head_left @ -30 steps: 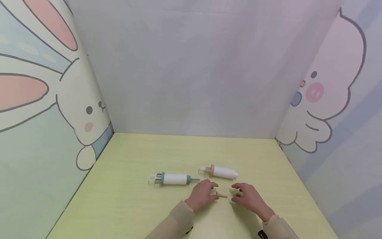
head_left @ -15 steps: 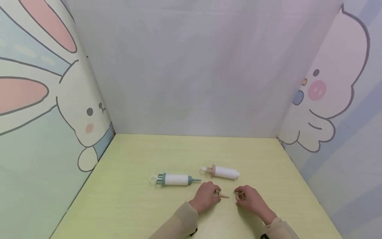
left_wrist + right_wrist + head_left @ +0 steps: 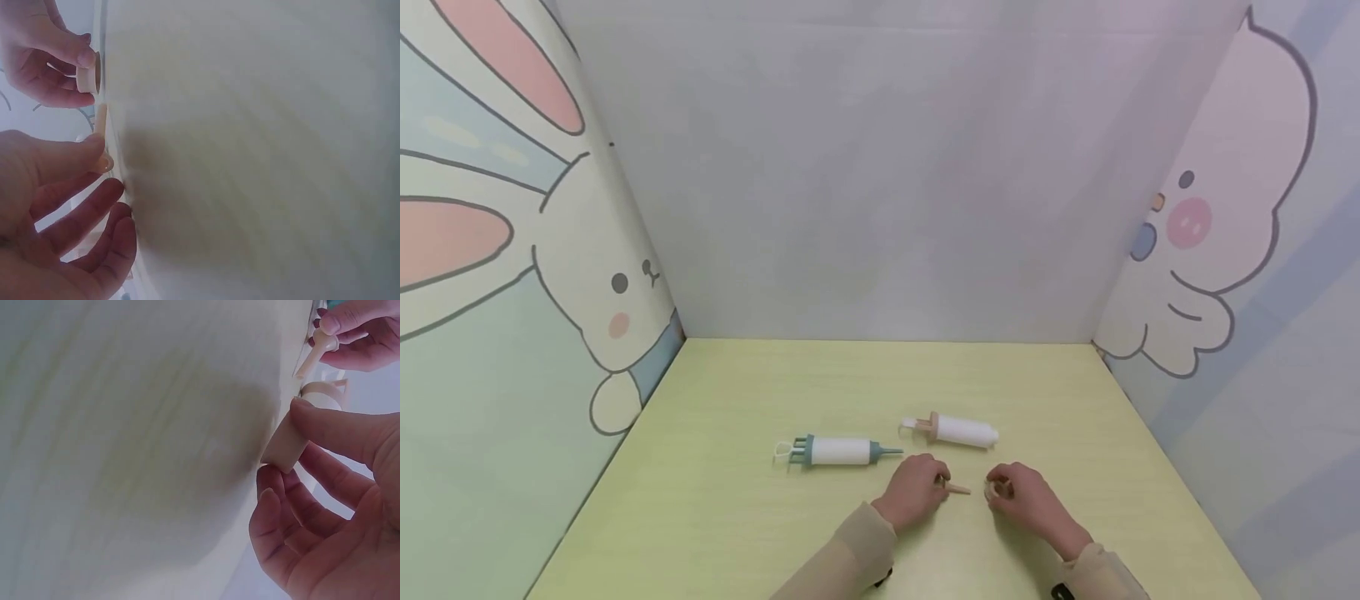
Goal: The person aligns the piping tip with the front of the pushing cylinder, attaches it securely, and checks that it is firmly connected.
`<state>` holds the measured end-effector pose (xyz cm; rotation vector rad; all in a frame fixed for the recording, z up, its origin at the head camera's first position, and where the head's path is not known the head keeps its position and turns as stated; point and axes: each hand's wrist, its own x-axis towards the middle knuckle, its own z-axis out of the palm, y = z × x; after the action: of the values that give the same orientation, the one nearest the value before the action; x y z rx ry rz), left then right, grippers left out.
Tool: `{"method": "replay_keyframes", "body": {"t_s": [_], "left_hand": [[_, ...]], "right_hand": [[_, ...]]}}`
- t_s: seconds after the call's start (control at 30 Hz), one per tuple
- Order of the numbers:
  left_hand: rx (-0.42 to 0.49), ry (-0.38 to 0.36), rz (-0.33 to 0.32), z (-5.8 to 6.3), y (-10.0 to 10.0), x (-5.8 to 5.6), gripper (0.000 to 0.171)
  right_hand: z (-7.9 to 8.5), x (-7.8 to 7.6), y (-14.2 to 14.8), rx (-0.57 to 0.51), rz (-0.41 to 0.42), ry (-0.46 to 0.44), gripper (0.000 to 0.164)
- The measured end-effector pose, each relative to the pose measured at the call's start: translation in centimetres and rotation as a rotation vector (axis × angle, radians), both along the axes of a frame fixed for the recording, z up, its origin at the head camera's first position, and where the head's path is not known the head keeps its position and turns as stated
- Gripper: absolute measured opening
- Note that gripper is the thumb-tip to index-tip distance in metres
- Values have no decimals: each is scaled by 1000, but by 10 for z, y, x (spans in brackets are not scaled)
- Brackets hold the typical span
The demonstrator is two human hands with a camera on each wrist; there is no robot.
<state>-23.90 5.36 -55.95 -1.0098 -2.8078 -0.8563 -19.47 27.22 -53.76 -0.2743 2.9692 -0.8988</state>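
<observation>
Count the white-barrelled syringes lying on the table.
2: the teal-ended syringe lies beyond the left hand, to its left; the tan-collared syringe lies slightly farther back, to the right. No other shows, though sleeves hide part of the table.

In the head view, the left fingers partly hide the tapered nozzle.

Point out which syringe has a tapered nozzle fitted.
The teal-trimmed syringe: a thin teal nozzle extends from one end. The peach-trimmed syringe has only a blunt white end.
</observation>
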Motion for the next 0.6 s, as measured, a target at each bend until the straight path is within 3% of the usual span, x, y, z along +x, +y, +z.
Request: {"method": "replay_keyframes", "body": {"t_s": [0.2, 0.37, 0.6], "left_hand": [[26, 3, -13, 6, -6, 1, 9], [54, 18, -28, 11, -14, 2, 11], [143, -53, -17, 21, -24, 0, 13]], "right_hand": [[5, -1, -1, -57, 10, 63, 16], [11, -1, 1, -169, 50, 44, 18], [20, -5, 0, -249, 44, 40, 26]]}}
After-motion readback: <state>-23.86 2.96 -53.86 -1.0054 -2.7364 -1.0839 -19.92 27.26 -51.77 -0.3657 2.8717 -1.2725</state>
